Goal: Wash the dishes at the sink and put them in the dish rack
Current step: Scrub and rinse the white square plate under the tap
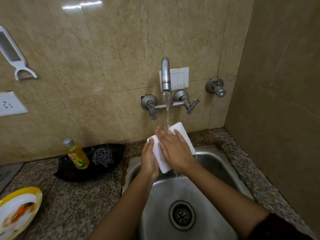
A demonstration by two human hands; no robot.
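Note:
A white rectangular dish (181, 135) is held tilted over the steel sink (216, 163), under water running from the wall tap (165, 75). My left hand (149, 159) grips its left edge from below, thumb on the top face. My right hand (174, 148) lies flat on the dish's upper face with straight fingers, the stream falling on the fingertips. Water drips from the dish's lower corner into the basin. A yellow-rimmed plate (19, 210) with orange print lies at the left edge of the counter. No dish rack is in view.
A yellow dish-soap bottle (77, 155) and a steel scrubber (102, 155) sit in a black tray (90, 172) left of the sink. The sink drain (181, 214) is open. A grater-peeler (13, 54) hangs on the wall, and a side wall closes the right.

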